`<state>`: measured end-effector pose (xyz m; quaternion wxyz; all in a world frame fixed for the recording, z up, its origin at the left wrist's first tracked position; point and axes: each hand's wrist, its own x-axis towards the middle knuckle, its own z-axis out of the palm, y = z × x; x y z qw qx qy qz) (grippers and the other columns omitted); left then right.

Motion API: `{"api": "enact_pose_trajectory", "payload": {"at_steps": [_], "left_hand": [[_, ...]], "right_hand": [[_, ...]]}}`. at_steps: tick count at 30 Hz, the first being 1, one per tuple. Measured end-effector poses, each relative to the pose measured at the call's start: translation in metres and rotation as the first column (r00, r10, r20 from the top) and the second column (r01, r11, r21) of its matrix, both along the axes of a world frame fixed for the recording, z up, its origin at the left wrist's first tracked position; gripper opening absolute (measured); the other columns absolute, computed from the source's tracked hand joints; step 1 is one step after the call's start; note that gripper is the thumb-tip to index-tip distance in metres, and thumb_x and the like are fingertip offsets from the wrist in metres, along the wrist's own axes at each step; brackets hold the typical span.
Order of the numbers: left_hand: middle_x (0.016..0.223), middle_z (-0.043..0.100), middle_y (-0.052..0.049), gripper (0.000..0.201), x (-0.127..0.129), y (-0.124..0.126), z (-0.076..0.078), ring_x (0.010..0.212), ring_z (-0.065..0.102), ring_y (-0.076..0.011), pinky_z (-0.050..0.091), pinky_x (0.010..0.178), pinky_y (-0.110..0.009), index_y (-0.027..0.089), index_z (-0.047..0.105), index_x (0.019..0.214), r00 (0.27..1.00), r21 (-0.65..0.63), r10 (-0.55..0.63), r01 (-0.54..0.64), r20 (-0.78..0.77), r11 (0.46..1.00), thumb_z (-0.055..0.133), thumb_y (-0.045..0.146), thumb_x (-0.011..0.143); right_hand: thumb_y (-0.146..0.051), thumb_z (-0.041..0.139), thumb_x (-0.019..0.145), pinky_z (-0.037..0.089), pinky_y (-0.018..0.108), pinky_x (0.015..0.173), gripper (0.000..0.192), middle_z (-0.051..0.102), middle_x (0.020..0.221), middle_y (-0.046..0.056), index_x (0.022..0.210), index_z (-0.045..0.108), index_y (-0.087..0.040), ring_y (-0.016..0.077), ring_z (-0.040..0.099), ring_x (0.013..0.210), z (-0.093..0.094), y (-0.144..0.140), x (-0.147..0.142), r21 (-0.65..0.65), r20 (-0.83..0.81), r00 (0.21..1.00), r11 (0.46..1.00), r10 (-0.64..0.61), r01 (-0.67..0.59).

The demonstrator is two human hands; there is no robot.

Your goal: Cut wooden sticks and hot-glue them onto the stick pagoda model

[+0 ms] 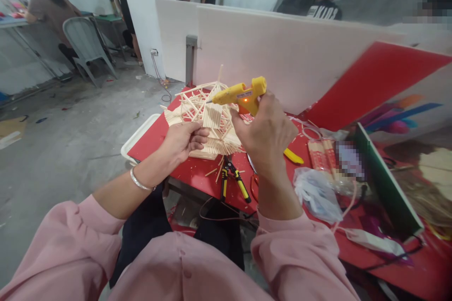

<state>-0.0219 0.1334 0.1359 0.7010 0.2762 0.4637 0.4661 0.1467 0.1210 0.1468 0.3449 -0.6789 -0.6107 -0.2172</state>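
- A shared craft workshop, by the look of it.
- Bare concrete floor (pixel 70 150), white partition boards (pixel 282 51).
- Red worktop (pixel 197 174) littered with stick offcuts, pliers (pixel 231 181), plastic bags (pixel 314 193).
- Other people seated at tables beyond.

Right hand (pixel 266 134) grips yellow glue gun (pixel 242 95) — nozzle at stick model (pixel 205 120), left hand (pixel 183 140) steadying.
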Motion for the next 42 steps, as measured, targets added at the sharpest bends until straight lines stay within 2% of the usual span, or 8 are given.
{"api": "enact_pose_trajectory", "payload": {"at_steps": [12, 19, 28, 33, 42], "left_hand": [[0.052, 0.065, -0.007, 0.021, -0.0061, 0.0061, -0.0060, 0.039, 0.053, -0.0089, 0.043, 0.038, -0.017, 0.013, 0.065, 0.061, 0.994, 0.001, -0.101, 0.101, 0.030, 0.995, 0.061, 0.017, 0.082], [0.056, 0.067, -0.008, 0.021, -0.0064, 0.0054, -0.0029, 0.041, 0.054, -0.0095, 0.045, 0.041, -0.020, 0.013, 0.067, 0.061, 0.996, -0.018, -0.090, 0.090, 0.026, 0.996, 0.062, 0.017, 0.081], [0.057, 0.067, -0.007, 0.021, -0.0060, 0.0073, -0.0034, 0.045, 0.057, -0.0087, 0.050, 0.045, -0.018, 0.012, 0.066, 0.062, 0.995, -0.010, -0.079, 0.080, 0.065, 0.997, 0.062, 0.015, 0.083], [0.058, 0.067, -0.007, 0.019, -0.0064, 0.0069, -0.0040, 0.045, 0.058, -0.0085, 0.049, 0.044, -0.017, 0.011, 0.066, 0.065, 0.995, -0.005, -0.074, 0.074, 0.067, 0.997, 0.063, 0.014, 0.083], [0.059, 0.068, -0.006, 0.016, -0.0088, 0.0086, -0.0065, 0.045, 0.058, -0.0080, 0.050, 0.048, -0.017, 0.010, 0.066, 0.068, 0.993, 0.002, -0.098, 0.098, 0.068, 0.995, 0.062, 0.015, 0.083]], "right_hand": [[-0.051, 0.047, 0.089, 0.040, 0.033, 0.067, 0.049, 0.058, 0.097, 0.013, 0.122, 0.047, -0.015, 0.0261, 0.057, 0.088, 0.0009, 0.0041, 0.0006, -0.030, 0.031, 0.999, 0.999, -0.016, 0.017], [-0.052, 0.047, 0.089, 0.039, 0.032, 0.065, 0.047, 0.059, 0.094, 0.011, 0.120, 0.049, -0.016, 0.0236, 0.056, 0.083, -0.0002, 0.0073, -0.0004, 0.018, 0.097, 0.995, 1.000, -0.009, 0.007], [-0.048, 0.044, 0.090, 0.039, 0.031, 0.065, 0.046, 0.057, 0.099, 0.013, 0.122, 0.047, -0.015, 0.0248, 0.055, 0.089, 0.0020, 0.0061, -0.0029, -0.097, 0.044, 0.999, 0.995, -0.007, 0.011], [-0.052, 0.045, 0.090, 0.038, 0.031, 0.065, 0.045, 0.057, 0.094, 0.012, 0.115, 0.050, -0.015, 0.0242, 0.055, 0.085, -0.0014, 0.0080, -0.0017, -0.050, 0.056, 0.998, 0.999, -0.017, 0.020], [-0.053, 0.046, 0.089, 0.035, 0.031, 0.064, 0.047, 0.059, 0.094, 0.012, 0.116, 0.051, -0.015, 0.0233, 0.055, 0.083, 0.0010, 0.0071, -0.0018, -0.025, 0.072, 0.996, 0.998, -0.051, 0.053]]}}
